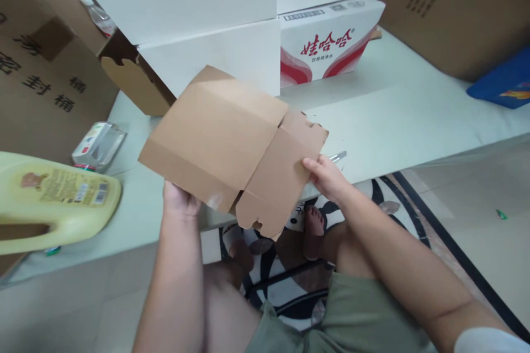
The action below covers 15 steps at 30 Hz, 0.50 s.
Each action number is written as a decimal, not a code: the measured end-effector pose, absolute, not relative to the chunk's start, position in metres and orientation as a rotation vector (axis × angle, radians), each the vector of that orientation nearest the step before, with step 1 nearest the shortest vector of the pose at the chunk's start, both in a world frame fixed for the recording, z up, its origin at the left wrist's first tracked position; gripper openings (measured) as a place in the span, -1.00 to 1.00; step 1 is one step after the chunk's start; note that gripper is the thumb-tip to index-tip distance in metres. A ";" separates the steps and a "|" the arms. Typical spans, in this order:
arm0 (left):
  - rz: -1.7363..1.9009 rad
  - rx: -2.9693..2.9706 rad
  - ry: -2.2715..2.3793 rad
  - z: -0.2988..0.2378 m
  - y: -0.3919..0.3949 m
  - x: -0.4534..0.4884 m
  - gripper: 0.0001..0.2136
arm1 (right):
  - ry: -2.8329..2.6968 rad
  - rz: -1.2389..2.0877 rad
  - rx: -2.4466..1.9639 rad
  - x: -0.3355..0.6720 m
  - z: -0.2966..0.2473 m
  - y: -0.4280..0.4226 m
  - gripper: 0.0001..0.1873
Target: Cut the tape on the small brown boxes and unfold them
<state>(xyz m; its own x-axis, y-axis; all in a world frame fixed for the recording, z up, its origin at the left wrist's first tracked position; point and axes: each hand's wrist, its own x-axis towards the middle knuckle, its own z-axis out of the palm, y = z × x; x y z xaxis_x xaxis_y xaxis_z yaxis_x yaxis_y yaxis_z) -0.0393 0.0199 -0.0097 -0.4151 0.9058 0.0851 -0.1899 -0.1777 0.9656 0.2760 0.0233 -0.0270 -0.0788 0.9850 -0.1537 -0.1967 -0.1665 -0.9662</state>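
Observation:
An unfolded brown cardboard box point(219, 127), creased and with notched end flaps, is held up above the front edge of the pale green table. My left hand point(181, 200) grips its lower left edge from beneath; most of its fingers are hidden behind the cardboard. On the right, my right hand point(325, 175) pinches the edge of the end flap, thumb on top. Just behind that hand a shiny metallic strip point(338, 156) lies on the table, partly covered.
White cartons point(207, 60) and a red-and-white water carton point(327, 44) stand at the back. At left are a yellow jug point(95, 204), a clear plastic bottle point(101, 146) and an open brown box point(136, 85). Large cardboard boxes point(459, 16) flank both sides; a blue package point(503, 85) sits right.

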 end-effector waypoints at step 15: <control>1.638 0.114 1.200 0.024 0.012 -0.006 -0.51 | -0.718 0.709 -1.516 0.412 0.006 -0.020 -0.39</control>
